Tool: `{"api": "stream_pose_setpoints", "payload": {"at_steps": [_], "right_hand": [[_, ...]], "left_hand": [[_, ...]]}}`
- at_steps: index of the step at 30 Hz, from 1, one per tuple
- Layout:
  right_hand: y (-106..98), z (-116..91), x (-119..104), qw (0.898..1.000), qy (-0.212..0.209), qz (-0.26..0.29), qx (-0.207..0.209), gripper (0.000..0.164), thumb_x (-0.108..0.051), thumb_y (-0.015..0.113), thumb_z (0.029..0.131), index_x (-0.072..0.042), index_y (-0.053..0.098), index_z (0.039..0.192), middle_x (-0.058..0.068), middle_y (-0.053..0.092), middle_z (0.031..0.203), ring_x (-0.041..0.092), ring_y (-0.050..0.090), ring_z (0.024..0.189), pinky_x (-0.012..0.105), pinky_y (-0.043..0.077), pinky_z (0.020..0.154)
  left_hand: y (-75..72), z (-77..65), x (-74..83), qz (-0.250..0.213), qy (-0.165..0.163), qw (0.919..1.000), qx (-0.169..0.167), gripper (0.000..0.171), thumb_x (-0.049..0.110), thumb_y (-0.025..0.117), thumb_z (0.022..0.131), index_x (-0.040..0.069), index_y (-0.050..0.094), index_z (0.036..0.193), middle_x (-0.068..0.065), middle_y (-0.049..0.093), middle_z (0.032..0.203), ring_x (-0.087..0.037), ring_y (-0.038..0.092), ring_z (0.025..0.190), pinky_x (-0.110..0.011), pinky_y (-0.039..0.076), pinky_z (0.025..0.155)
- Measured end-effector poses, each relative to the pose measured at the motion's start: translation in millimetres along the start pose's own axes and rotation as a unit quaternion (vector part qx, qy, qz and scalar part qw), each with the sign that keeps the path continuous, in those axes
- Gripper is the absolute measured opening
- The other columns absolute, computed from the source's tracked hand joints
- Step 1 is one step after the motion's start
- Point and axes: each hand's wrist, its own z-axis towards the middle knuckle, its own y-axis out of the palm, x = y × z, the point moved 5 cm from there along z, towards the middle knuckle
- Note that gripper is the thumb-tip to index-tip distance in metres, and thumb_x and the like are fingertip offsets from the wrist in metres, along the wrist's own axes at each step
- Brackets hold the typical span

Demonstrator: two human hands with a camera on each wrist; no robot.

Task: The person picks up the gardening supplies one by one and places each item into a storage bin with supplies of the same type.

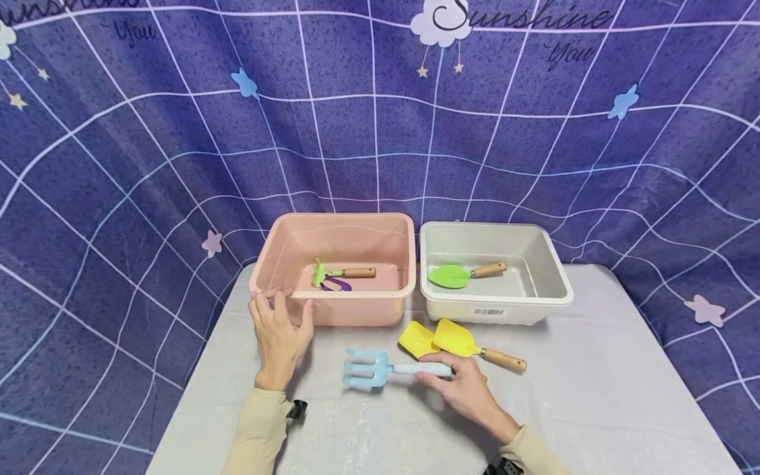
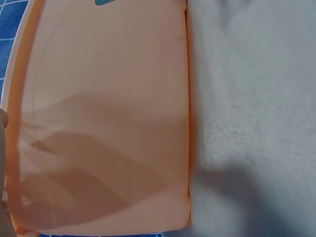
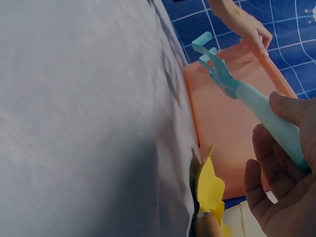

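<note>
My right hand holds a light blue hand fork by its pale handle, above the table, tines pointing left. In the right wrist view the thumb and fingers wrap that handle. My left hand grips the front-left rim of the pink bin, fingers over the edge and thumb along the outer wall. Inside this bin lie a small green rake with a wooden handle and a purple-edged item whose kind is unclear. Two yellow hand shovels lie overlapped beyond the right hand, which partly hides one handle.
To the right of the pink bin stands a white bin holding a green trowel with a wooden handle. Both bins stand at the back of the cloth-covered table. A blue patterned curtain hangs behind and along the sides.
</note>
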Motion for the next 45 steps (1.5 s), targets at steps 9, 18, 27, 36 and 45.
{"api": "stream_pose_setpoints", "payload": {"at_steps": [9, 18, 27, 36, 45], "right_hand": [[-1.6, -0.1, -0.8, 1.000, 0.003, 0.001, 0.002, 0.022, -0.023, 0.090, 0.085, -0.022, 0.083, 0.106, -0.008, 0.077, 0.086, 0.000, 0.053, 0.065, 0.019, 0.045, 0.060], [-7.0, 1.1, -9.4, 1.000, -0.023, -0.004, 0.013, 0.027, -0.016, 0.090, 0.084, -0.009, 0.082, 0.109, -0.005, 0.079, 0.089, -0.001, 0.056, 0.067, 0.021, 0.048, 0.060], [-10.8, 4.1, -13.1, 0.999, -0.040, -0.007, 0.014, 0.026, -0.014, 0.090, 0.084, -0.009, 0.082, 0.108, -0.003, 0.080, 0.091, -0.002, 0.055, 0.066, 0.022, 0.049, 0.058], [-18.4, 9.9, -16.2, 0.999, -0.042, -0.016, 0.019, 0.026, -0.015, 0.090, 0.084, -0.012, 0.083, 0.108, 0.000, 0.082, 0.099, 0.000, 0.059, 0.069, 0.021, 0.051, 0.061], [-29.8, 15.9, -19.9, 0.998, -0.043, -0.021, 0.035, 0.025, -0.019, 0.091, 0.084, -0.016, 0.084, 0.107, -0.004, 0.082, 0.100, 0.002, 0.067, 0.081, 0.021, 0.056, 0.070]], "left_hand": [[0.8, -1.3, -1.5, 0.015, -0.010, 0.9996, -0.022, 0.053, 0.041, 0.070, 0.091, -0.005, 0.066, 0.116, -0.031, 0.051, 0.122, -0.052, 0.043, 0.115, -0.061, 0.038, 0.098], [1.4, -0.7, -1.7, 0.009, 0.000, 0.9999, -0.006, 0.052, 0.040, 0.071, 0.089, -0.005, 0.066, 0.114, -0.031, 0.051, 0.119, -0.052, 0.044, 0.111, -0.060, 0.038, 0.096], [1.1, -1.7, -2.0, 0.014, 0.000, 0.9998, -0.011, 0.051, 0.040, 0.071, 0.089, -0.005, 0.066, 0.114, -0.032, 0.051, 0.119, -0.052, 0.044, 0.112, -0.060, 0.038, 0.095], [2.2, 0.2, -1.4, 0.005, 0.003, 1.0000, 0.002, 0.051, 0.040, 0.070, 0.090, -0.005, 0.067, 0.113, -0.031, 0.053, 0.118, -0.051, 0.044, 0.112, -0.061, 0.037, 0.097], [1.8, 0.6, -1.5, 0.003, 0.005, 1.0000, 0.005, 0.051, 0.040, 0.070, 0.090, -0.005, 0.067, 0.113, -0.032, 0.053, 0.118, -0.052, 0.045, 0.111, -0.061, 0.037, 0.097]]}}
